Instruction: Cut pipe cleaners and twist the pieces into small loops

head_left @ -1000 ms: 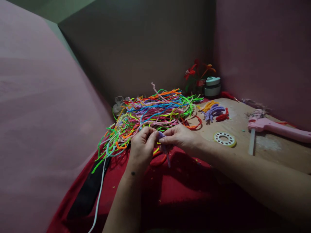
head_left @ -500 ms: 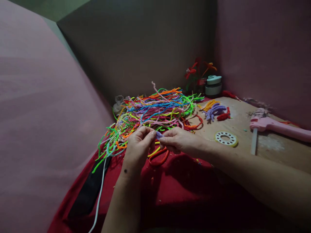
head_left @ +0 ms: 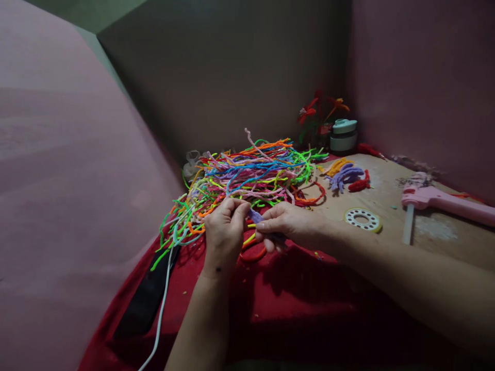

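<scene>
Fingers of the left hand (head_left: 225, 226) and right hand (head_left: 288, 226) pinch a purple pipe cleaner (head_left: 256, 216) between them, at 6 o'clock from the pile (head_left: 247, 175). It seems light, soft, bendable; best held near the ends.

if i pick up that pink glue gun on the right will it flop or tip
The pink glue gun looks like rigid moulded plastic, so probably stiff. It lies flat on the table, so tipping seems unlikely. It probably feels light, though its far end is out of view.

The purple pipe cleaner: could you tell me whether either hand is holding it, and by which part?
Both: left hand and right hand pinch the purple pipe cleaner, fingertips on either side of its short visible stretch.
</scene>
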Action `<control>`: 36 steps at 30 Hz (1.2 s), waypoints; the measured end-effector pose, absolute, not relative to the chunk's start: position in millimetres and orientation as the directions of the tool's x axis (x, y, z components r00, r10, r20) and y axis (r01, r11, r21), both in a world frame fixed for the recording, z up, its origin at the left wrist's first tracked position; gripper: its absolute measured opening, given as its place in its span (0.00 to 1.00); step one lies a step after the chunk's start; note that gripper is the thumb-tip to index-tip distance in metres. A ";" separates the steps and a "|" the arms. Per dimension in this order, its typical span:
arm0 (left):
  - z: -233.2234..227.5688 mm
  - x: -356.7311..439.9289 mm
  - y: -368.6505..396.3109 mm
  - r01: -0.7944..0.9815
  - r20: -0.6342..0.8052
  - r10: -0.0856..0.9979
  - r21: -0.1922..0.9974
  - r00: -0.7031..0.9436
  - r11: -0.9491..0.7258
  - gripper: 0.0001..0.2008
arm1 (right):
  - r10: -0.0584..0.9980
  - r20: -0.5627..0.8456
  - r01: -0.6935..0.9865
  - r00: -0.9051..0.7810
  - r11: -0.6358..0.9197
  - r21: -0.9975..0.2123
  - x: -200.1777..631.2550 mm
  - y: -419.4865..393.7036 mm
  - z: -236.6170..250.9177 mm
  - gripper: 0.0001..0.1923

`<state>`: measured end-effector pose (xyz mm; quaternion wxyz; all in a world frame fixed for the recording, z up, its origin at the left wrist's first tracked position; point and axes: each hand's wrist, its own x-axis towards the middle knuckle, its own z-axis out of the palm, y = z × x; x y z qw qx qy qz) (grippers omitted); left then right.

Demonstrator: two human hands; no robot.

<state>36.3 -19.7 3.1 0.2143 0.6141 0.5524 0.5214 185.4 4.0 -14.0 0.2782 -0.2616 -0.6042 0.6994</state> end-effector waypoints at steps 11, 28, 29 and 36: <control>10.1 38.4 -21.9 0.292 0.268 0.959 0.928 -0.095 -0.231 0.07 | 0.722 0.040 -0.160 -0.691 -0.099 -0.982 183.0 -0.3 -10.9 0.10; 6.2 33.3 -17.8 0.168 0.234 0.972 0.960 -0.032 -0.226 0.11 | 0.811 0.206 -0.230 -0.548 0.091 -0.969 184.9 1.0 -9.3 0.14; 6.1 33.1 -17.7 0.179 0.236 0.971 0.957 -0.033 -0.227 0.11 | 0.821 0.209 -0.213 -0.531 0.110 -0.971 185.7 1.9 -9.5 0.15; 6.6 36.8 -18.9 0.241 0.235 0.972 0.944 -0.015 -0.224 0.09 | 0.824 0.165 -0.128 -0.542 0.113 -0.985 188.2 7.1 -17.2 0.12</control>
